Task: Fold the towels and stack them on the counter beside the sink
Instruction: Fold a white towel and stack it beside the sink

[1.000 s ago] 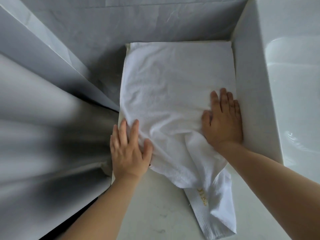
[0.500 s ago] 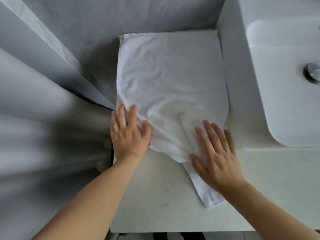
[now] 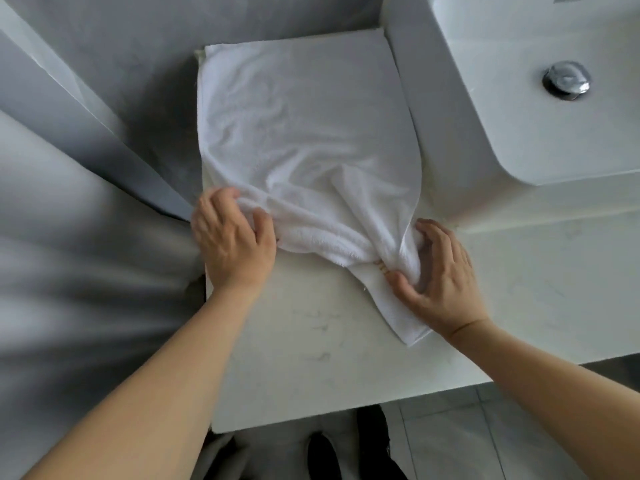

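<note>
A white towel (image 3: 304, 133) lies spread on the white counter (image 3: 311, 358) left of the sink (image 3: 540, 109), its far edge against the wall. My left hand (image 3: 232, 237) grips the towel's near left edge, fingers curled into the cloth. My right hand (image 3: 440, 275) grips the bunched near right corner, thumb and fingers closed round the fabric. A narrow tail of the towel with a small gold mark trails toward me under my right hand.
A chrome drain plug (image 3: 566, 79) sits in the sink basin. Grey walls close in at the left and back. The counter's front edge lies near me, with grey floor tiles and dark shoes (image 3: 346, 452) below it.
Both hands went from lying flat on the towel to gripping its near edge. My right hand moved down from the towel's right side to the near corner and bunched it.
</note>
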Demonstrator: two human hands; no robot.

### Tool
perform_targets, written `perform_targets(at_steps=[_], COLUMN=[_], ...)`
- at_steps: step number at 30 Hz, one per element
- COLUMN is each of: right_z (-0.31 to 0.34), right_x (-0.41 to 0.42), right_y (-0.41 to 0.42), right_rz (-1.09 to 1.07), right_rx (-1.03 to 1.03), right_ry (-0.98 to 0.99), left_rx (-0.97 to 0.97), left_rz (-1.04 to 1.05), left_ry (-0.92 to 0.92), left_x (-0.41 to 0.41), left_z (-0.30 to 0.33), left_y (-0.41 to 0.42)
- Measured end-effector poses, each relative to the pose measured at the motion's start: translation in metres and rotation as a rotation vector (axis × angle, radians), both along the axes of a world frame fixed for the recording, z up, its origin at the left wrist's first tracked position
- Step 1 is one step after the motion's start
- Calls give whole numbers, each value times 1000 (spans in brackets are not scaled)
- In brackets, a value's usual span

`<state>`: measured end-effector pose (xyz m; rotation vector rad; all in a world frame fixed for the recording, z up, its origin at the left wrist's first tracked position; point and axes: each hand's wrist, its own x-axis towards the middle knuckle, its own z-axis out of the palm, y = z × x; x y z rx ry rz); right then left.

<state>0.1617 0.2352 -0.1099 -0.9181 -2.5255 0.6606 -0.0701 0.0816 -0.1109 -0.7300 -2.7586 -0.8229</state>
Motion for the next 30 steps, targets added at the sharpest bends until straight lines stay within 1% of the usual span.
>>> perform_targets(at_steps=[2, 4, 7, 11, 13, 14, 16, 18, 19, 21, 23, 24, 26, 27, 28, 29, 30], right_z=[0, -1, -1, 0, 1, 1, 1, 0, 0, 0, 1, 2, 3, 3, 3, 3, 3], right_x=[2, 3, 4, 3, 3, 3, 4, 4, 4, 5, 5, 5, 4, 4, 4, 5, 5], right_y=[1, -1, -2, -3, -2, -2, -1, 0, 0, 1, 0, 0, 0, 0, 2, 3, 4], right_rz=[-24, -31, -70, -60, -49, -51, -53, -54, -62, -87, -111, -118, -130, -140, -155, -176, -197], right_rx=[-9, 18, 56, 51, 39, 33, 22, -3, -17, -43, -58, -60, -71, -81, -95, -115, -138], right_ry=[15, 5, -21, -40, -37, -28, 1, 42, 60, 83, 97, 103, 114, 116, 118, 120, 122], left_rx=[-6, -15, 27, 74, 57, 27, -60, -109, -70, 73, 107, 139, 281, 351, 387, 378, 327], left_rz=[-38, -27, 82, 336, 401, 401, 353, 287, 241, 142, 65, 56, 87, 120, 151, 172, 178], left_ry=[24, -37, -226, -497, -598, -632, -645, -591, -575, -614, -687, -754, -927, -972, -957, -889, -791], left_x=[25, 50, 76, 86, 78, 73, 65, 60, 59, 58, 57, 56, 55, 55, 54, 53, 52], left_z=[1, 3, 9, 18, 24, 27, 30, 30, 31, 36, 43, 46, 56, 63, 70, 76, 83], left_y=[-5, -2, 13, 26, 33, 36, 39, 36, 33, 25, 16, 12, 7, 4, 0, -8, -18])
